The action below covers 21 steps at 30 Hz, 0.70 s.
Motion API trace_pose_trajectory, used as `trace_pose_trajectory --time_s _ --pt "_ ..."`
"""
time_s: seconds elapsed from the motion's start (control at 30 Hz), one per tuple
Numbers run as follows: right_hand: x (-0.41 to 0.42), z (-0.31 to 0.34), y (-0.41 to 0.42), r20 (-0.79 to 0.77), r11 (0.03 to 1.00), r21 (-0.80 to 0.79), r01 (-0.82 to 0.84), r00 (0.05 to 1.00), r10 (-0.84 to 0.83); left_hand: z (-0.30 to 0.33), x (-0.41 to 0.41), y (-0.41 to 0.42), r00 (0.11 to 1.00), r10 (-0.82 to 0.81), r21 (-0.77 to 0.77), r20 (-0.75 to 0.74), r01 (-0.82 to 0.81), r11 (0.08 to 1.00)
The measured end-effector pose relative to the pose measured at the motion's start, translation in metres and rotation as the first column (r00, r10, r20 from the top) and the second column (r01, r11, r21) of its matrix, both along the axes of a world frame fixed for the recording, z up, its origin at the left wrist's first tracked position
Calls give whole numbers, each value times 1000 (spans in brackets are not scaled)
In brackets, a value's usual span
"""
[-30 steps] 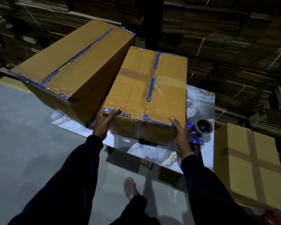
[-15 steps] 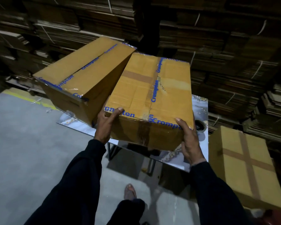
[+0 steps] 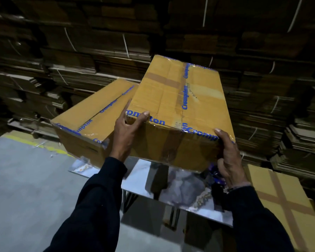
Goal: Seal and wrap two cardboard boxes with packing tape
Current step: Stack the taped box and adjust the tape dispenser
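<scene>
I hold a taped cardboard box [image 3: 178, 99] with blue printed tape in the air above the small table [image 3: 182, 188]. My left hand [image 3: 125, 135] grips its near left corner, thumb on top. My right hand [image 3: 227, 157] grips the near right corner, thumb on the top edge. A second taped box [image 3: 91, 115] lies tilted on the table's left side, partly behind the lifted box. A bit of the blue tape dispenser [image 3: 215, 171] shows under the box by my right wrist.
Stacks of flattened, strapped cardboard [image 3: 80, 51] fill the whole background. Another box with brown crossed tape [image 3: 287, 202] stands at the right. Grey concrete floor with a yellow line [image 3: 25, 179] lies to the left.
Both hands have lifted the box higher off the table and carried it rightward. The tape dispenser is now mostly hidden beneath it. The left box has not moved on the table.
</scene>
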State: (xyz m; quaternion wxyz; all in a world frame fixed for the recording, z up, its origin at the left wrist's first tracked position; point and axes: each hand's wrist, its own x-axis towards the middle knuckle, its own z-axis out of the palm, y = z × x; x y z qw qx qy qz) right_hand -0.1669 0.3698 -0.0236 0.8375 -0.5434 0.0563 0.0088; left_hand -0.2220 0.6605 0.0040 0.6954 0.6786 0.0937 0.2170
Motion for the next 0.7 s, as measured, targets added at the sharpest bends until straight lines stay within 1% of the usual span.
trace_pose_trajectory --time_s 0.1,0.17,0.3,0.4,0.5,0.6,0.7 --pt "17 21 31 30 1000 -1 -30 999 31 19 13 31 996 19 57 92 -24 998" --pt "34 33 56 43 998 -54 -34 998 36 23 23 55 992 55 66 114 -62 996" --pt "74 44 107 33 991 -71 -109 993 112 20 41 106 988 149 31 48 -151 988" --pt "106 47 144 28 979 -90 -183 982 186 18 51 141 978 207 31 28 -208 978" --pt "132 44 184 25 962 -113 -249 967 253 14 58 173 968 249 -12 18 -249 969" --pt "155 47 221 43 955 -140 -261 962 270 11 65 200 957 291 -78 0 -290 954" --pt "174 52 248 61 944 -182 -276 955 291 14 73 220 956 295 -111 -3 -293 950"
